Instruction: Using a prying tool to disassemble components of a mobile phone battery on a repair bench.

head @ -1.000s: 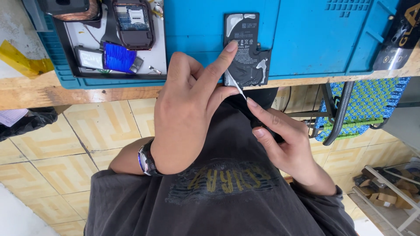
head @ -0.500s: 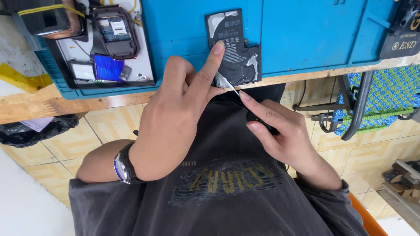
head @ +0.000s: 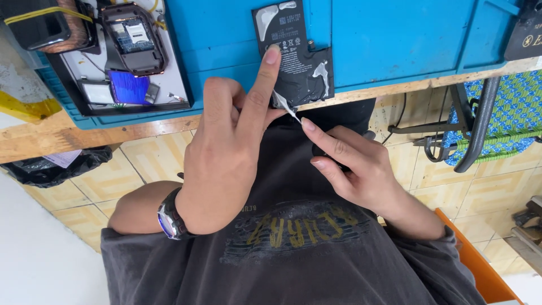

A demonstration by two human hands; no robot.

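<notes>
Battery (head: 293, 53) is pinned flat by left hand (head: 226, 152) index finger, its adhesive strip (head: 285, 105) pinched by right hand (head: 355, 169) fingertips, stretched toward the body.

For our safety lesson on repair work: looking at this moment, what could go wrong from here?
1. The left hand pins the black battery with one fingertip while the right hand pulls a thin adhesive strip; the strip may snap.
2. The battery overhangs the blue mat at the bench edge and could slide off.
3. Hard pulling might bend the battery.
</notes>
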